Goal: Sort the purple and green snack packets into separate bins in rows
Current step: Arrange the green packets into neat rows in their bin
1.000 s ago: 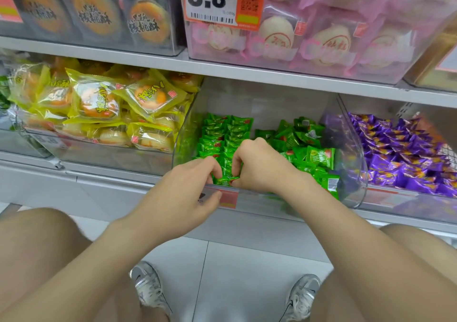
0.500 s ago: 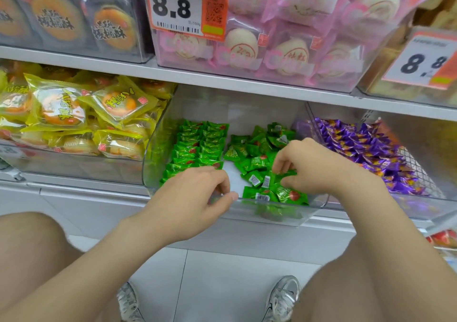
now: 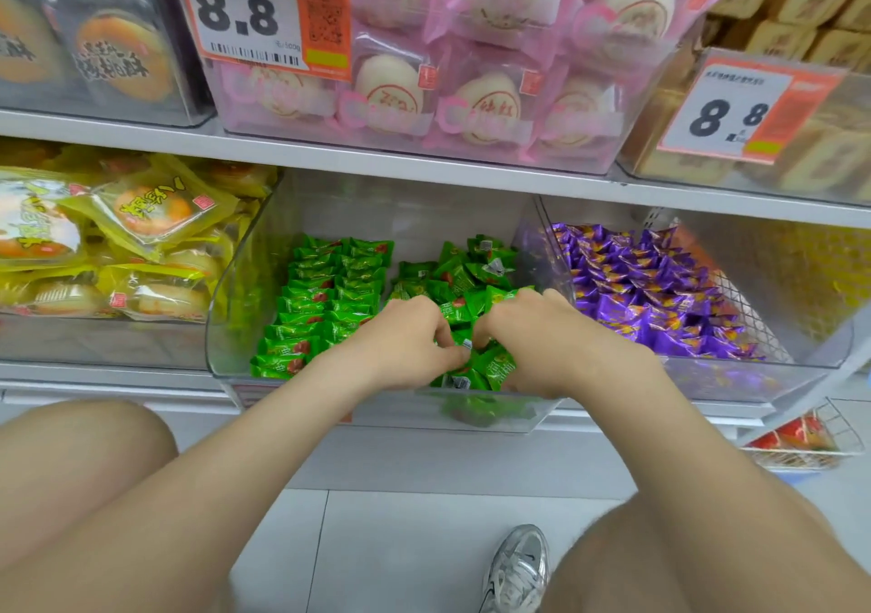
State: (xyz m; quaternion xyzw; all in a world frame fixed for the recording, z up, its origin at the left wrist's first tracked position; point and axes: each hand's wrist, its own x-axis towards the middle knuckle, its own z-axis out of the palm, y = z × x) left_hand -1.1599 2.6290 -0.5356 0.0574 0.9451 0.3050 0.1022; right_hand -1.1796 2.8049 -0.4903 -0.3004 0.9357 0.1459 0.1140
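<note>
Closer together now, middle of frame: left hand [image 3: 405,344] and right hand [image 3: 532,334], curled fingers pinching green packets [image 3: 464,282] in clear bin [image 3: 226,325].

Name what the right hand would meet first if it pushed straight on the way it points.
Most likely the loose green packets heaped just beyond the right hand, before the back wall of the bin; depth is unclear.

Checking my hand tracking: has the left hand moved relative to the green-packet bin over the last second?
Yes. The left hand moved from the clear bin's front lip rightward and inward, onto the loose green packets.
</note>
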